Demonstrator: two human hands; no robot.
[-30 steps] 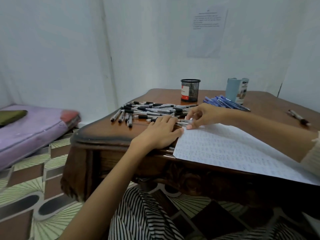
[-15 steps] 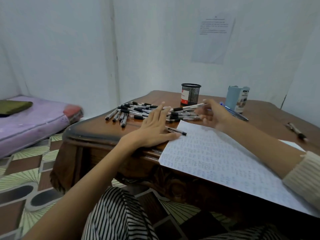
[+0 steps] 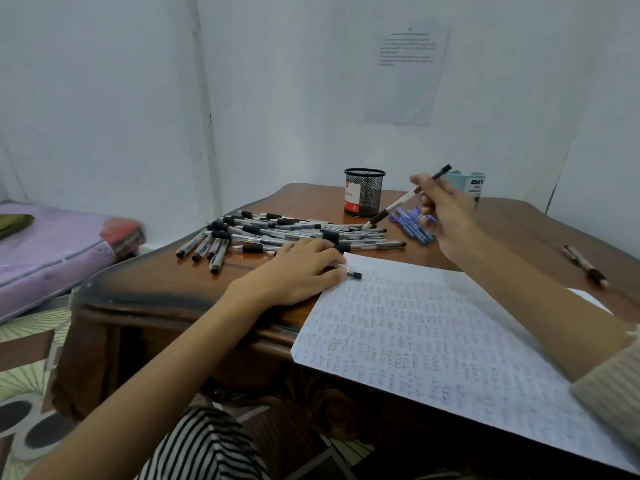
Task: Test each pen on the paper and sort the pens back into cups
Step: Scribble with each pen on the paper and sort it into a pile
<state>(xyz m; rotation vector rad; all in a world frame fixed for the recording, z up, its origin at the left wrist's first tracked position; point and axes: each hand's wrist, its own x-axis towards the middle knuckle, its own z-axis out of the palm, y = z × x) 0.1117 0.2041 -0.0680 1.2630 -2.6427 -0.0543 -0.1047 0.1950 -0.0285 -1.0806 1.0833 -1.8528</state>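
The white handwritten paper sheet (image 3: 433, 341) is touched at its corner by the left hand (image 3: 298, 271), fingers (image 3: 325, 258) flat. Beyond, a clear black-capped pen (image 3: 398, 202) is pinched aloft by the right hand (image 3: 446, 213); the loose pen pile (image 3: 294, 230) could be scattered by its low tip.

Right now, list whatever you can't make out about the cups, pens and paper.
Head view only:
- Insides of the black mesh cup and the blue cup: camera angle too low; the right hand, holding a black pen, also covers part of the blue cup.
- Marks on the paper: blurred, unreadable.
- The pen under the left hand: covered but for one end.
- The blue pens: partly behind the right hand.
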